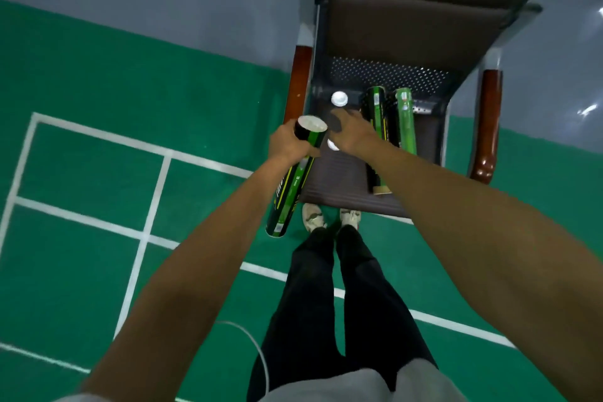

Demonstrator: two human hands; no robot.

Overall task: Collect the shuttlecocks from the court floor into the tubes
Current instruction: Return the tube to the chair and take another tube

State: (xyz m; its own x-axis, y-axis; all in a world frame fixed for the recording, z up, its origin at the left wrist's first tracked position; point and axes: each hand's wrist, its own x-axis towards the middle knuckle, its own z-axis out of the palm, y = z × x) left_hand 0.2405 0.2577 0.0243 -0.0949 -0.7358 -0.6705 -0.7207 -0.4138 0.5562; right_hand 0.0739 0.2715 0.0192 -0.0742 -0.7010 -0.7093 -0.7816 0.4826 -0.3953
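My left hand (288,142) grips a green and black shuttlecock tube (290,196) just below its open top, and the tube slants down to the left of my legs. The mouth of the tube shows white inside. Right beside that mouth, my right hand (354,130) pinches a dark round cap (335,121) over the chair seat. Two more tubes lie side by side on the seat, a dark one (377,127) and a green one (405,121). No loose shuttlecock shows on the floor.
A brown chair (342,179) with wooden armrests (487,127) stands right in front of my feet. Two white round lids lie on its seat, one at the back (339,98) and one under my right hand (332,144). Green court floor with white lines (156,192) spreads left.
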